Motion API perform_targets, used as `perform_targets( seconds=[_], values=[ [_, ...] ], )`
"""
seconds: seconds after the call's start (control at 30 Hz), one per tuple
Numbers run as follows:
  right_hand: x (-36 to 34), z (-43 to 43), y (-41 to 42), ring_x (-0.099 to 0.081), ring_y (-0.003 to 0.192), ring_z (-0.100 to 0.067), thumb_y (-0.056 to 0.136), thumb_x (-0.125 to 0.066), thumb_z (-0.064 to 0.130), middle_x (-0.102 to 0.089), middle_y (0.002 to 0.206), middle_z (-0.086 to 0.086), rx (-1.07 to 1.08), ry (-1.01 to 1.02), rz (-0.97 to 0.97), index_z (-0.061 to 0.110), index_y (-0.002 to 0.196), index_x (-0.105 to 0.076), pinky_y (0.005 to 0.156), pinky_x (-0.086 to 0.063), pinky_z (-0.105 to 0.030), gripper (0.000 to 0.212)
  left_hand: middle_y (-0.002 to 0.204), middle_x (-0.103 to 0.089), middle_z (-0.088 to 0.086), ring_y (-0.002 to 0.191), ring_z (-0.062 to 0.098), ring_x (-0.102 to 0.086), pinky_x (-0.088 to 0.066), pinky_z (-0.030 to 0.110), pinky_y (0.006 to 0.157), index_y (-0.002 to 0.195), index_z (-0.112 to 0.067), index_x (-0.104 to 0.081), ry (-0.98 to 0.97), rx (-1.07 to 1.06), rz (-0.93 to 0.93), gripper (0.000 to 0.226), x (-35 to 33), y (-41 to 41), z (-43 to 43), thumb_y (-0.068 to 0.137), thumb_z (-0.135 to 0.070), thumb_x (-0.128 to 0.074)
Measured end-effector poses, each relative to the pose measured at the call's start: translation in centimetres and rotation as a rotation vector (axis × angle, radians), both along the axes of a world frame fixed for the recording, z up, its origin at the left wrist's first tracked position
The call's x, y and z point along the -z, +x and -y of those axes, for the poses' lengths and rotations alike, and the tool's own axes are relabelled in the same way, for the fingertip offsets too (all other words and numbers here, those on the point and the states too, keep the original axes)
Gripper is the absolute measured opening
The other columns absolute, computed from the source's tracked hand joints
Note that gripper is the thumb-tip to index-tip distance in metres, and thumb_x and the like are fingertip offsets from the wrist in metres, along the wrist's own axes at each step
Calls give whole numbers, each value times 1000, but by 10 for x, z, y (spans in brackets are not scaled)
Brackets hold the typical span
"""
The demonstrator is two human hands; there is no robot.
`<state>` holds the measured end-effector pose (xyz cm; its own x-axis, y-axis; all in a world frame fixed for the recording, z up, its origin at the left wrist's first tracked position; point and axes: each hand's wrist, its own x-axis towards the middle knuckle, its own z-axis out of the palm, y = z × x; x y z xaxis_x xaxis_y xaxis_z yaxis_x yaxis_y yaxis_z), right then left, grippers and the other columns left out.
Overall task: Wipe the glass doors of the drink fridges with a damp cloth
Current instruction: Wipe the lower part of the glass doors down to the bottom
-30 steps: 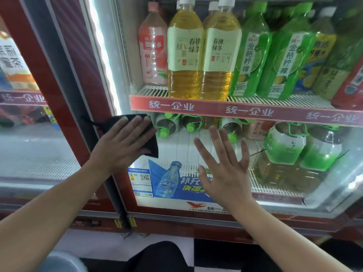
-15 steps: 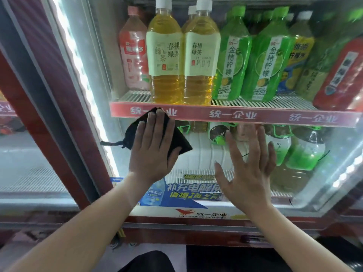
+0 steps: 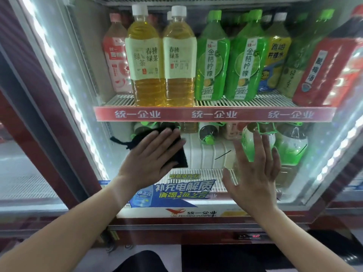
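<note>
Two bare hands work at the glass door (image 3: 208,152) of a lit drinks fridge, centre of frame: the left hand (image 3: 151,160) lies flat w/ fingers straight & close together, pressing a black cloth (image 3: 179,160) onto the pane just under the red shelf strip (image 3: 214,114), centre-left; bits of the cloth show above the fingertips, at their lower right & as a ragged tail trailing off to the left. The right hand (image 3: 253,173), centre-right, is spread wide w/ fingers pointing up, holding nothing, palm toward the pane; whether it touches the glass can't be told. The hands are apart, w/ the white back wall of the fridge visible between them. Behind the pane, top shelf, L to R: a pink bottle (image 3: 115,55), two yellow tea bottles (image 3: 145,61), two green lemon-drink bottles (image 3: 213,61), then a red-label bottle (image 3: 330,65) leaning at upper right. Green-capped bottles (image 3: 208,134) lie on the lower shelf behind the hands. A blue sticker (image 3: 182,191) sits at the pane's bottom edge, below both hands. An LED strip (image 3: 59,65) runs diagonally down the upper left; a second fridge (image 3: 23,173) fills the left edge; a small red digital display (image 3: 255,236) glows at lower right
</note>
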<state>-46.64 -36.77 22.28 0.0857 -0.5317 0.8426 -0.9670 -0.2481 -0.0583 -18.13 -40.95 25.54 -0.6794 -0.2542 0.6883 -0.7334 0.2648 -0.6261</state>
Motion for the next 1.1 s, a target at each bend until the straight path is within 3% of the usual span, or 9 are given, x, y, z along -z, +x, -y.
perform_targets(
  seconds=[0.17,0.3,0.47,0.7,0.83,1.0,1.1],
  values=[
    [-1,0,-15,-12,151,-39,85,-67,40,-15,160,-20,-11,-36,2,15,151,-36,122,-12,-52,78,158,-14,18,151,35,-8,-5,45,124,155,-4,-20,-60,1,-354,69,-50,-68,6,103,-42,-44],
    [0,1,-27,-11,152,-37,86,-67,46,-12,161,-19,6,-2,-25,13,154,-30,124,-11,-48,84,158,-14,20,152,37,-1,-2,46,124,154,-1,-18,-46,-15,-514,72,-30,-105,7,101,-42,-45],
    [3,9,-38,-9,153,-35,85,-67,42,-11,162,-18,10,22,-41,14,155,-25,124,-8,-48,87,164,11,18,153,31,5,-1,44,124,157,-5,-5,17,-1,-400,75,24,-137,11,102,-44,-36],
    [7,11,-43,-1,154,-31,82,-58,33,-4,165,-14,-27,22,-79,13,156,-20,124,-5,-47,86,165,4,16,153,27,4,2,41,125,158,-8,-11,-22,-9,-90,77,70,-136,10,98,-48,-38],
    [6,9,-45,2,154,-29,71,-71,28,6,166,-7,-30,40,-94,17,157,-17,124,-4,-47,102,165,5,13,153,25,4,2,38,125,158,-10,-11,2,-6,96,76,73,-123,7,98,-50,-37],
    [2,4,-49,-4,154,-30,70,-78,23,-7,165,-14,-49,48,-102,17,157,-22,123,-9,-50,103,166,8,11,153,23,6,8,38,124,159,-12,-9,65,16,393,71,47,-101,4,102,-48,-34],
    [1,3,-53,-8,154,-31,72,-74,19,-15,164,-15,-76,38,-98,14,155,-28,123,-12,-51,95,165,7,10,153,23,6,6,38,124,159,-13,-10,45,-1,263,70,11,-106,6,102,-47,-34]
  ],
)
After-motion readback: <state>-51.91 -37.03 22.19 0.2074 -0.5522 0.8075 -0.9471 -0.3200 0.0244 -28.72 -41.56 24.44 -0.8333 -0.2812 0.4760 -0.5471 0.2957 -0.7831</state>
